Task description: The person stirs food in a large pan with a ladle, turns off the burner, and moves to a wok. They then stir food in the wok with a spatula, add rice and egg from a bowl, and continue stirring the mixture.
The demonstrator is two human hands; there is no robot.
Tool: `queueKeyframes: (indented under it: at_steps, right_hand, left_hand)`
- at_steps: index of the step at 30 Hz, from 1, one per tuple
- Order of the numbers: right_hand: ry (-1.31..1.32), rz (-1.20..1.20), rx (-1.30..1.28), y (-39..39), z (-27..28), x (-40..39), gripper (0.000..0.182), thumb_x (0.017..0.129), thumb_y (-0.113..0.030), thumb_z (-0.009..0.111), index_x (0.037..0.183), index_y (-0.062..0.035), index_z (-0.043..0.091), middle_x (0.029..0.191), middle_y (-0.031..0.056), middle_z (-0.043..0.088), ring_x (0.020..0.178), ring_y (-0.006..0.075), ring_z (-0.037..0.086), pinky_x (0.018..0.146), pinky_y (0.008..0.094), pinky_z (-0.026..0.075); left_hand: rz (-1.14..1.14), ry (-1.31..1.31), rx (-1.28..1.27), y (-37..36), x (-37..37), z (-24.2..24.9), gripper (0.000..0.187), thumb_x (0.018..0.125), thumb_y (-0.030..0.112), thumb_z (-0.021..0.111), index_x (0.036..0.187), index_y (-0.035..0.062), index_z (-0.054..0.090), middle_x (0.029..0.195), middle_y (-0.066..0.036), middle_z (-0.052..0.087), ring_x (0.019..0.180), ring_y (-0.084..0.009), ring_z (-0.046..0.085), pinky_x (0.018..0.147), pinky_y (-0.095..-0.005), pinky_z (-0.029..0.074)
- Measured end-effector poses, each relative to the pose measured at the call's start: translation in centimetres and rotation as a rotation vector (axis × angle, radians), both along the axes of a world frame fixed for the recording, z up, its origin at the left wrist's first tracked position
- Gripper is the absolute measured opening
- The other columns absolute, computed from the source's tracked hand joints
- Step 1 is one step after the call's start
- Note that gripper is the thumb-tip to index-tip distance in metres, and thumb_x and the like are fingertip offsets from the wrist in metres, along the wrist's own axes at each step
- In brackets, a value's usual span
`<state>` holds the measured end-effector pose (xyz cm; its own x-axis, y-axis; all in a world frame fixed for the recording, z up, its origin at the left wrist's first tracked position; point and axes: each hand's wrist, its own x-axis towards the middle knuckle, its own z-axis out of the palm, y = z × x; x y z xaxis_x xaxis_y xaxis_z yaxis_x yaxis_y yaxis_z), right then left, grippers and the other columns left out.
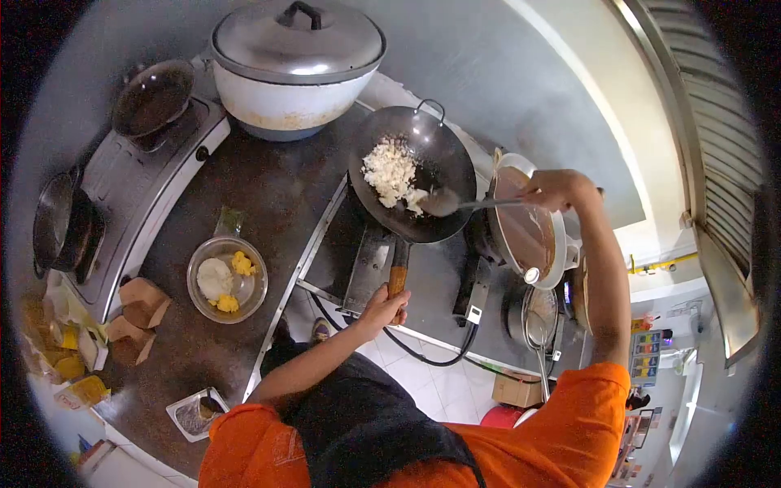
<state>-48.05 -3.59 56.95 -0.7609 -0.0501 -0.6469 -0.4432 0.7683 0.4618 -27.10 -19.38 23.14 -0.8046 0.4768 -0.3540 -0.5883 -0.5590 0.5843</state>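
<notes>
My left hand [384, 311] is closed around the wooden handle [398, 276] of a dark wok [447, 154] on the stove. White rice [390, 169] lies in a heap on the wok's left side. In my right hand [561, 192] is the long metal handle of a wok spatula [443, 202], reaching in from the right. The spatula's head is blurred and sits low in the wok, beside the edge of the rice. Just below my right hand stands a pot of brown liquid [525, 228].
A big lidded pot [297, 102] stands behind the counter's left part. On the counter are a metal bowl [200, 305] with white and yellow food, and a small metal tray [181, 413]. Two dark pans [154, 98] sit at a left-hand burner. A strainer [538, 329] rests over a pot at right.
</notes>
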Motion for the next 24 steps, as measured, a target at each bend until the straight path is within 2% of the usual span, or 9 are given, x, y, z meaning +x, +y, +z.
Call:
queueKeyframes:
  at_steps: [2,4,8,10,13,16,20,21,24]
  right_hand:
    - [0.018,-0.172,0.125,5.3,-2.4,-1.5,0.032,0.093,-0.025,0.046,0.121,-0.0133,0.057,0.088,0.0141,0.066,0.065,0.0286,0.061,0.051,0.0376,0.049]
    - [0.006,0.219,-0.407,10.9,-9.7,-5.3,0.032,0.093,-0.024,0.047,0.122,-0.0154,0.056,0.08,0.0123,0.064,0.055,0.024,0.057,0.044,0.0359,0.045]
    - [-0.077,-0.066,-0.116,-0.6,1.2,0.3,0.034,0.094,-0.022,0.045,0.126,-0.0173,0.056,0.086,0.0108,0.065,0.07,0.0245,0.06,0.059,0.0385,0.047]
    - [-0.048,-0.138,-0.166,-0.1,-0.5,0.5,0.034,0.094,-0.022,0.045,0.126,-0.017,0.056,0.089,0.0124,0.066,0.08,0.0296,0.06,0.071,0.0406,0.047]
    - [0.019,0.331,-0.306,4.7,-6.4,-2.6,0.035,0.094,-0.024,0.046,0.127,-0.0164,0.055,0.094,0.0163,0.064,0.086,0.029,0.059,0.081,0.0383,0.046]
    - [0.002,0.035,-0.258,2.8,-2.1,-1.6,0.036,0.094,-0.026,0.046,0.127,-0.0162,0.055,0.108,0.0178,0.061,0.098,0.0301,0.057,0.087,0.0384,0.044]
    - [-0.019,0.045,-0.443,6.8,-8.2,-4.2,0.038,0.093,-0.028,0.047,0.128,-0.0151,0.054,0.106,0.0178,0.061,0.098,0.0304,0.058,0.086,0.0394,0.044]
    - [-0.036,0.282,-0.464,7.7,-8.5,-4.9,0.038,0.093,-0.028,0.048,0.127,-0.0145,0.055,0.102,0.0179,0.062,0.095,0.0311,0.059,0.083,0.04,0.045]
    - [-0.029,0.448,-0.301,4.3,-4.2,-3.0,0.038,0.092,-0.027,0.048,0.127,-0.0133,0.055,0.099,0.0194,0.063,0.092,0.0321,0.06,0.082,0.0414,0.045]
  left_hand:
    - [0.002,0.001,0.015,-0.1,-0.1,0.0,0.026,0.092,0.027,0.059,0.094,0.0077,0.041,0.077,-0.002,0.048,0.058,-0.0101,0.054,0.049,-0.0253,0.047]
    - [-0.005,-0.009,-0.014,0.0,0.0,-0.3,0.027,0.092,0.027,0.059,0.094,0.0077,0.041,0.076,-0.002,0.048,0.058,-0.0104,0.054,0.048,-0.0256,0.046]
    - [-0.025,0.025,0.004,0.0,-0.1,-0.7,0.027,0.091,0.028,0.059,0.094,0.0079,0.041,0.075,-0.002,0.048,0.057,-0.0107,0.054,0.048,-0.0256,0.046]
    - [0.015,0.02,-0.009,0.2,0.0,-0.6,0.027,0.091,0.029,0.059,0.094,0.0079,0.042,0.076,-0.002,0.048,0.057,-0.0106,0.053,0.048,-0.0254,0.046]
    - [0.016,0.007,-0.011,-0.1,0.1,0.1,0.027,0.091,0.029,0.059,0.093,0.0081,0.042,0.076,-0.001,0.048,0.056,-0.0104,0.053,0.048,-0.025,0.046]
    - [0.019,0.03,-0.035,-0.1,0.1,0.0,0.027,0.091,0.029,0.06,0.093,0.0083,0.043,0.076,-0.001,0.048,0.057,-0.0099,0.053,0.048,-0.0245,0.046]
    - [0.028,-0.002,-0.018,0.1,0.5,-0.3,0.027,0.091,0.029,0.06,0.093,0.0084,0.043,0.077,-0.001,0.048,0.058,-0.0095,0.052,0.048,-0.0244,0.045]
    - [0.024,0.012,-0.028,0.0,0.3,-0.2,0.026,0.091,0.031,0.059,0.096,0.0097,0.044,0.077,0.0,0.047,0.059,-0.0091,0.051,0.049,-0.024,0.044]
    - [0.013,0.02,-0.045,0.2,0.4,-0.8,0.027,0.091,0.033,0.058,0.098,0.0107,0.044,0.078,0.001,0.046,0.059,-0.0089,0.05,0.049,-0.0239,0.042]
